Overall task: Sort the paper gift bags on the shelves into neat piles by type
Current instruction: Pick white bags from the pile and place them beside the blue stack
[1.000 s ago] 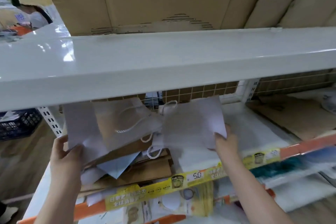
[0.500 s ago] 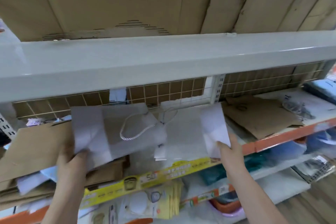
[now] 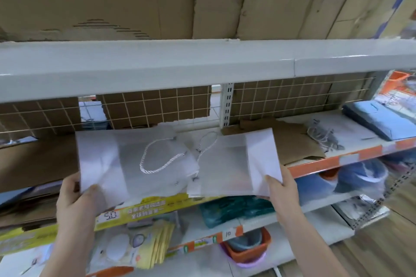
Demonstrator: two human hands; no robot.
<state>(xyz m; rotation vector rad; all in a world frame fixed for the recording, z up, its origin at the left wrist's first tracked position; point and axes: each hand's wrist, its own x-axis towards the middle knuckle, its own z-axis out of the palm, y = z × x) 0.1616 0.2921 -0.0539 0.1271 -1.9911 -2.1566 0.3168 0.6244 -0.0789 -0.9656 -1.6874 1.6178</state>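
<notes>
Two flat white paper gift bags with twisted rope handles are held level in front of the shelf. My left hand [image 3: 75,195] grips the lower left corner of the left white bag [image 3: 126,164]. The right white bag [image 3: 236,164] overlaps it, and my right hand [image 3: 282,189] pinches its lower right corner. Brown paper bags [image 3: 33,164] lie piled on the shelf to the left. One flat brown bag [image 3: 297,141] lies on the shelf to the right. Blue bags [image 3: 382,117] are stacked at the far right.
The white upper shelf [image 3: 202,65] overhangs, with cardboard boxes on it. A wire grid backs the shelf. A loose rope handle bundle [image 3: 322,135] lies on the right shelf's white surface. Lower shelves hold packaged goods and an orange tub [image 3: 247,247]. A yellow price strip [image 3: 144,209] runs along the edge.
Both hands have carried the white bags rightward along the shelf and out past its front edge. The view has swung right, showing the blue bags.
</notes>
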